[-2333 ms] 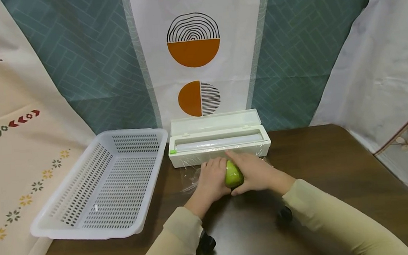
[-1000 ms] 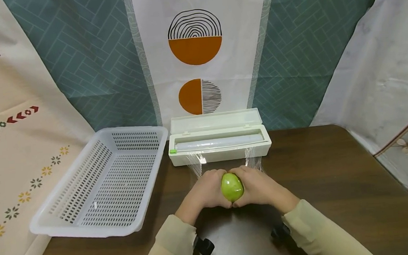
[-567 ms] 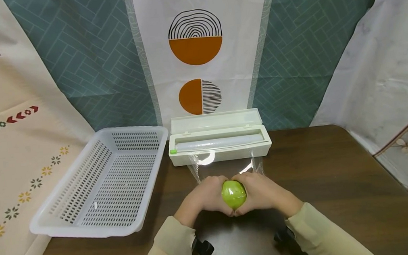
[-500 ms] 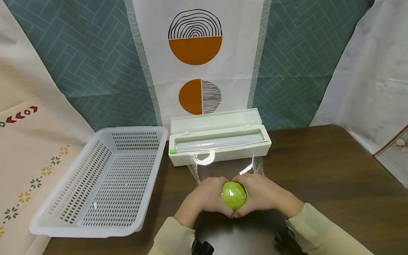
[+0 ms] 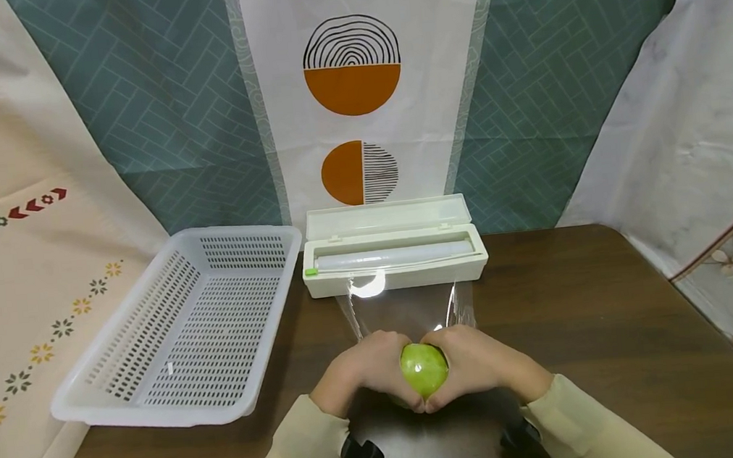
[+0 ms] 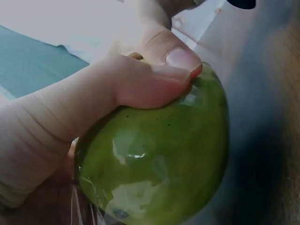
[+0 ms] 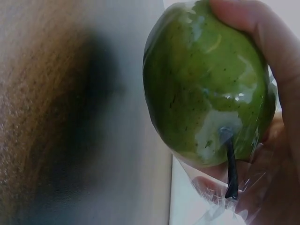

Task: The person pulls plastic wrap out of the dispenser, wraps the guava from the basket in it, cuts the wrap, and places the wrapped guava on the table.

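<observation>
Both hands hold a green pear between them, near the middle of the table in the head view. The left hand (image 5: 379, 367) curls round one side of the pear (image 5: 424, 369), and the right hand (image 5: 477, 366) grips the other. Thumb tips meet on its near side. Clear cling film (image 5: 406, 311) runs from the hands back to a white dispenser box (image 5: 397, 280) whose lid stands up. Glossy film clings to the pear (image 6: 154, 154) in the left wrist view. A dark stem (image 7: 232, 173) pokes out amid bunched film in the right wrist view.
A white perforated basket (image 5: 161, 419) stands on the left of the brown table (image 5: 584, 326). Inside the dispenser lies the film roll (image 5: 395, 256), with a green slider (image 5: 311, 272) at the front left edge. Patterned cloths hang behind and at both sides.
Both hands have drawn the pear back from the dispenser toward the body, and a longer stretch of film now spans the gap. The dispenser and basket have stayed put.
</observation>
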